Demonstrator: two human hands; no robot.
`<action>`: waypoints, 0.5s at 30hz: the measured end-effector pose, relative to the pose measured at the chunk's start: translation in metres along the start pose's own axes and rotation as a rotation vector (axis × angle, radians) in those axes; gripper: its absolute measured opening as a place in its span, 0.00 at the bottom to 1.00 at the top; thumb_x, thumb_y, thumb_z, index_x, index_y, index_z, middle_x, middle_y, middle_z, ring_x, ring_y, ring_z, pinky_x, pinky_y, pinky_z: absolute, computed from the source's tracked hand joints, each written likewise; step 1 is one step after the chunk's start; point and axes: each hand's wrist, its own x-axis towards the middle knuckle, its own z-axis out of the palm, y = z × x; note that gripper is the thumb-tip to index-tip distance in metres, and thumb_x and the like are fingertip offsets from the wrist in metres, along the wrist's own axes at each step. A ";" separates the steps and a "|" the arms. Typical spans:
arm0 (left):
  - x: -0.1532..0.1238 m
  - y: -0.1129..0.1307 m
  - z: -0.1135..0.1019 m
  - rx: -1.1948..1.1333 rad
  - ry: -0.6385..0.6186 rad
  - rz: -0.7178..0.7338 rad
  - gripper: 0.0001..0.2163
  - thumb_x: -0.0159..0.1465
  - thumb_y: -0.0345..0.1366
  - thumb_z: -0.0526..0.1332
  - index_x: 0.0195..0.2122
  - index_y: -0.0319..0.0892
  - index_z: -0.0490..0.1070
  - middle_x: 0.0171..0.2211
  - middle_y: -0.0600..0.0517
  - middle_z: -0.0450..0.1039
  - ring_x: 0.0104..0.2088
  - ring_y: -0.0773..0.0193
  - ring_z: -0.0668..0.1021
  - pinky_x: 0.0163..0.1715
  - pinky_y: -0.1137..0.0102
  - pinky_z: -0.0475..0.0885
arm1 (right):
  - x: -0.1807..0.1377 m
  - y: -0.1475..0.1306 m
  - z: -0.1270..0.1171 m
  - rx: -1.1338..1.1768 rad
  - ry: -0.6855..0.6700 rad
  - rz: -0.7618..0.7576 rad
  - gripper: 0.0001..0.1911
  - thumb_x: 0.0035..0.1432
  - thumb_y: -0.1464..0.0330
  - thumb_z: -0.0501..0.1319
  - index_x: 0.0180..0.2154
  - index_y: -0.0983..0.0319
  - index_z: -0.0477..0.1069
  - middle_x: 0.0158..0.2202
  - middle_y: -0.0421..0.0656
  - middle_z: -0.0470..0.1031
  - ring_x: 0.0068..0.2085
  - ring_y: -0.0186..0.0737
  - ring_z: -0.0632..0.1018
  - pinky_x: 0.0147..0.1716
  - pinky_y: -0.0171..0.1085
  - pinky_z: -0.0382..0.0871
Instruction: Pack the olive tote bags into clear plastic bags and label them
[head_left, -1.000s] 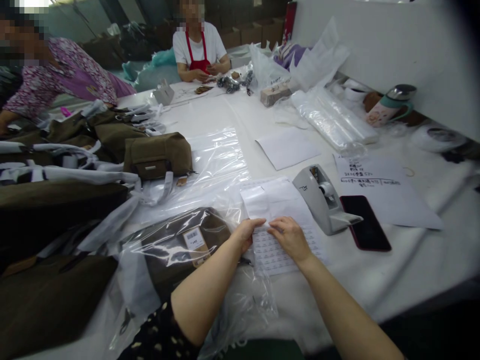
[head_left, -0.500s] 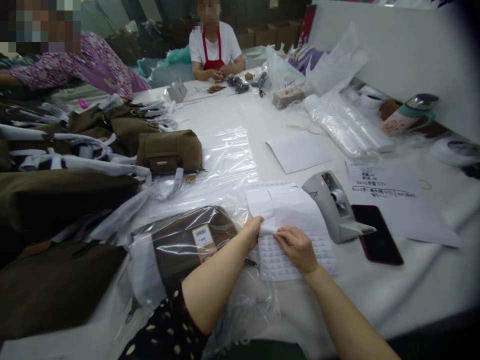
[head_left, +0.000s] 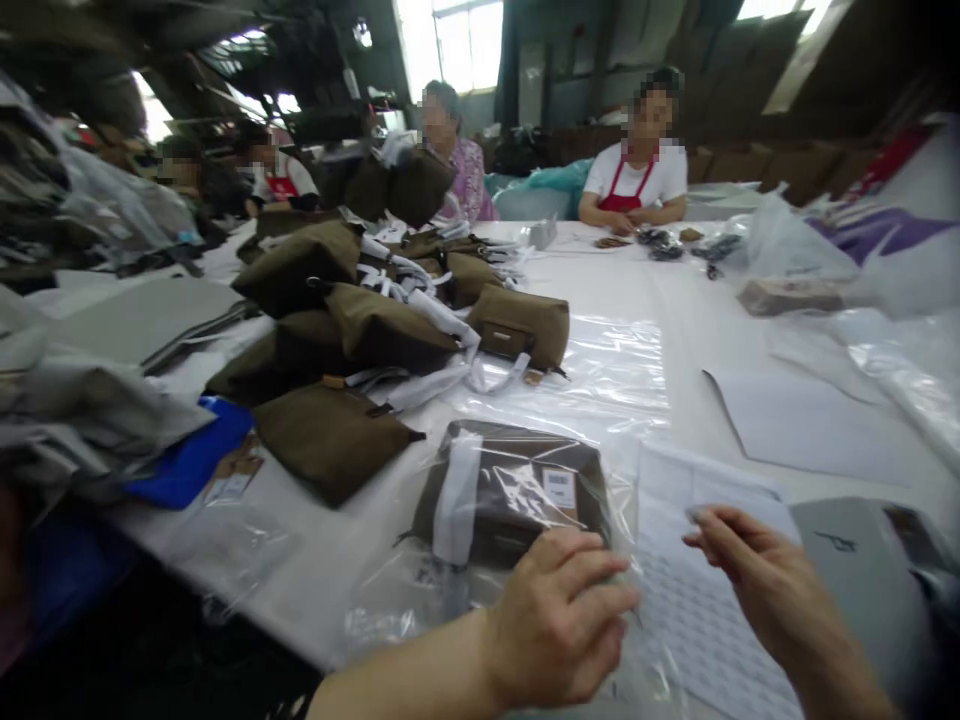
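Note:
My left hand point(head_left: 559, 615) lies low in the middle with its fingers curled on the clear plastic bag point(head_left: 517, 560) that wraps a folded brown bag point(head_left: 510, 485) with a barcode tag. My right hand point(head_left: 754, 570) hovers to its right over a white sheet of small labels point(head_left: 697, 610). Its thumb and forefinger pinch a small pale label point(head_left: 694, 516) at the fingertips. The two hands are apart.
A grey tape dispenser point(head_left: 862, 560) stands by my right hand. Loose brown bags with white straps point(head_left: 375, 320) are piled left of centre beside a blue item point(head_left: 187, 465). A white sheet point(head_left: 810, 425) and clear bags point(head_left: 907, 370) lie at the right. Several people sit across the white table point(head_left: 637, 290).
The view has swung left and up. My hands have come apart: the right one has lifted off the label sheet in a pinch, and the left one has gone to the bagged brown bag.

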 end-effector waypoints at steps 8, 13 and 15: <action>-0.062 -0.083 -0.071 0.337 0.219 -0.462 0.15 0.64 0.33 0.52 0.52 0.41 0.66 0.51 0.45 0.68 0.53 0.54 0.66 0.54 0.56 0.63 | 0.028 -0.123 0.162 -0.060 -0.620 0.017 0.20 0.44 0.52 0.65 0.27 0.64 0.70 0.23 0.38 0.66 0.24 0.32 0.68 0.24 0.32 0.66; -0.064 -0.113 -0.064 0.359 0.119 -0.462 0.19 0.64 0.41 0.52 0.56 0.41 0.62 0.56 0.47 0.64 0.57 0.52 0.63 0.57 0.55 0.58 | 0.050 -0.135 0.241 -0.201 -0.793 0.056 0.15 0.44 0.58 0.65 0.23 0.63 0.68 0.20 0.35 0.63 0.22 0.29 0.65 0.22 0.30 0.66; -0.066 -0.120 -0.057 0.351 0.089 -0.455 0.21 0.64 0.44 0.53 0.56 0.41 0.62 0.57 0.47 0.64 0.57 0.52 0.63 0.58 0.55 0.57 | 0.058 -0.132 0.258 -0.297 -0.798 0.104 0.13 0.43 0.60 0.65 0.22 0.63 0.69 0.19 0.36 0.63 0.22 0.29 0.65 0.21 0.30 0.67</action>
